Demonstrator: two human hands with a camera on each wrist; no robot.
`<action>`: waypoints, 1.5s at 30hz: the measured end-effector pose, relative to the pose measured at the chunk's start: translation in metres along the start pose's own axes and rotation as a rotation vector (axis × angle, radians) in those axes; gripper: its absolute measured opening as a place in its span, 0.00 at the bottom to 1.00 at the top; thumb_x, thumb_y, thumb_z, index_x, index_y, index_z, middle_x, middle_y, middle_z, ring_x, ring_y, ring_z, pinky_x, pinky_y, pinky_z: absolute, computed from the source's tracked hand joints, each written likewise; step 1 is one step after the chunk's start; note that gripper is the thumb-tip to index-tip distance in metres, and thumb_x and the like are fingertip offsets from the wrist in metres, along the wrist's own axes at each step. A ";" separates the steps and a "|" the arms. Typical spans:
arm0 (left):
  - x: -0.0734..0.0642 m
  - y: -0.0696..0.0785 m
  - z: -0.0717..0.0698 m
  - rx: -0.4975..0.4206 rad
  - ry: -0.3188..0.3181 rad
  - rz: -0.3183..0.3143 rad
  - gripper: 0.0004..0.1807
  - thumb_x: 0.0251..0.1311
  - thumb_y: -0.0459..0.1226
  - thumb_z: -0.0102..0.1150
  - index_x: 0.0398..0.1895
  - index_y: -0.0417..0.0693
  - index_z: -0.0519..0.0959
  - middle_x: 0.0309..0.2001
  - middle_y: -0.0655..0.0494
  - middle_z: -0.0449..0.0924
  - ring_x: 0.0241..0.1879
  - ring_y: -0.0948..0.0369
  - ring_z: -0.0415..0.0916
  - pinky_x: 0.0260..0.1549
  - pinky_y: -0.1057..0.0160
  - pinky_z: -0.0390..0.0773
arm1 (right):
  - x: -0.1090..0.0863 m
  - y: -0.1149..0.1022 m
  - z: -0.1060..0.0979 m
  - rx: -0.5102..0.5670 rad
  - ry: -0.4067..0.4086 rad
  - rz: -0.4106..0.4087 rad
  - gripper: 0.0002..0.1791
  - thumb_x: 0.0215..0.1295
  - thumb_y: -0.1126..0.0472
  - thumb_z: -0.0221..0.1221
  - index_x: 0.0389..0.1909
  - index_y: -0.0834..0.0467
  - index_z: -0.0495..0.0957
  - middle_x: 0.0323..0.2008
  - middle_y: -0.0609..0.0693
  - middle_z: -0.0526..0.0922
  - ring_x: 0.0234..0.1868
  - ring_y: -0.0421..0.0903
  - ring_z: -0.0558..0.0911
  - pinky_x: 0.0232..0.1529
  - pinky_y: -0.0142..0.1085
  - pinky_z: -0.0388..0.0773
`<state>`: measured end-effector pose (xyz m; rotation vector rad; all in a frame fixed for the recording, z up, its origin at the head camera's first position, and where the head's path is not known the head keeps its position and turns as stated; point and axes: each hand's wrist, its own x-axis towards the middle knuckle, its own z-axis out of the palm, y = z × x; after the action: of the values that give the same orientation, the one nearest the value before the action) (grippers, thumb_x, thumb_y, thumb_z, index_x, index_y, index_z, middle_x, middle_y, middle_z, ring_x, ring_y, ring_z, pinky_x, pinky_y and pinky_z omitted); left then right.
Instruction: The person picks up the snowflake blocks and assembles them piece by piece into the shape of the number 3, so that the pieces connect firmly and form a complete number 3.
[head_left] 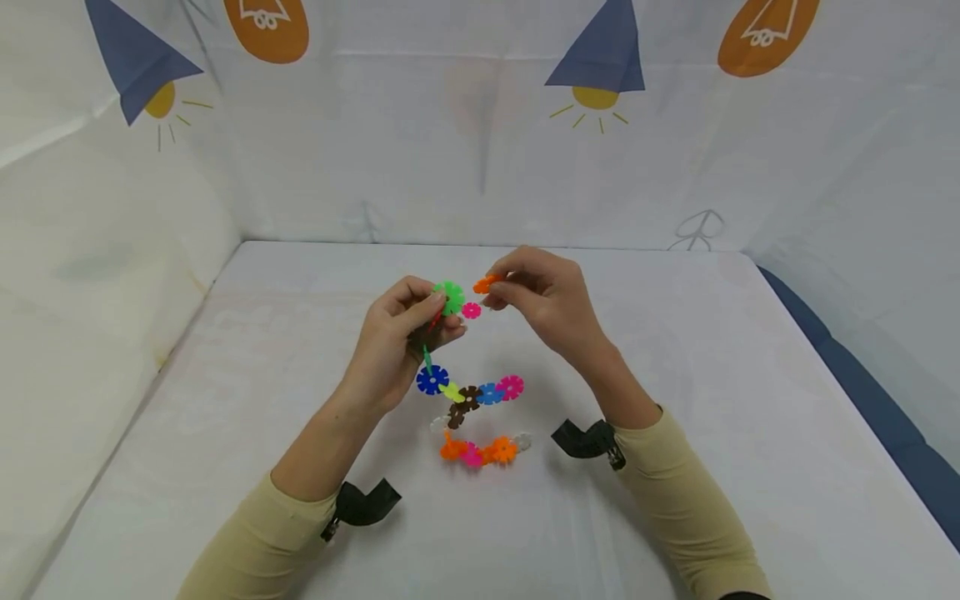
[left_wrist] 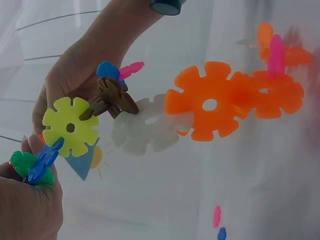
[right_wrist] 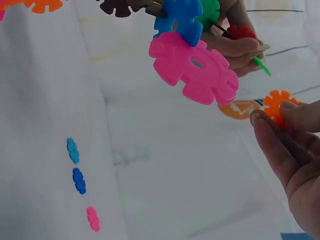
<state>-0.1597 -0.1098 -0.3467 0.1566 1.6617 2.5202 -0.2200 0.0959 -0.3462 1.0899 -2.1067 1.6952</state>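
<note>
My left hand [head_left: 390, 346] grips one end of a chain of flower-shaped plastic discs, with a green disc [head_left: 452, 297] at its fingertips. From there the linked chain hangs down: a blue disc [head_left: 432, 380], a yellow disc [left_wrist: 71, 127], brown discs [head_left: 469, 398], a side branch ending in a pink disc [right_wrist: 195, 67], then a clear disc [left_wrist: 150, 125] and orange discs [left_wrist: 205, 102]. Just right of the green disc, my right hand [head_left: 551, 300] pinches a single orange disc [right_wrist: 280, 106] between thumb and fingers, apart from the chain. Another small pink disc [head_left: 471, 310] appears between the hands.
Loose discs lie on the white table [head_left: 225, 417]: a light blue disc [right_wrist: 73, 150], a dark blue disc [right_wrist: 79, 180] and a pink disc [right_wrist: 93, 219]. White fabric walls [head_left: 420, 150] with printed lamps surround the table's back and sides.
</note>
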 end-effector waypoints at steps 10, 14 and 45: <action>-0.002 0.000 0.000 0.010 -0.017 -0.010 0.03 0.73 0.35 0.49 0.40 0.46 0.73 0.32 0.55 0.79 0.31 0.65 0.83 0.44 0.65 0.85 | -0.001 -0.008 0.006 0.061 -0.012 -0.049 0.05 0.62 0.75 0.62 0.37 0.64 0.82 0.33 0.56 0.84 0.29 0.53 0.85 0.37 0.38 0.86; -0.003 0.000 -0.001 0.012 -0.016 -0.013 0.03 0.73 0.35 0.50 0.40 0.46 0.73 0.33 0.55 0.78 0.31 0.65 0.83 0.44 0.65 0.85 | -0.001 -0.011 0.008 0.061 -0.002 -0.034 0.05 0.61 0.75 0.62 0.37 0.65 0.82 0.32 0.57 0.84 0.29 0.50 0.85 0.37 0.37 0.86; -0.003 0.001 -0.002 -0.049 -0.037 -0.001 0.13 0.73 0.30 0.48 0.28 0.49 0.77 0.28 0.56 0.79 0.26 0.65 0.83 0.39 0.65 0.86 | -0.004 -0.009 0.025 -0.267 0.116 -0.405 0.06 0.56 0.79 0.64 0.30 0.66 0.81 0.27 0.56 0.85 0.28 0.44 0.86 0.36 0.29 0.84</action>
<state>-0.1575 -0.1129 -0.3465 0.1963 1.5845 2.5394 -0.2048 0.0745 -0.3498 1.2009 -1.8210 1.2213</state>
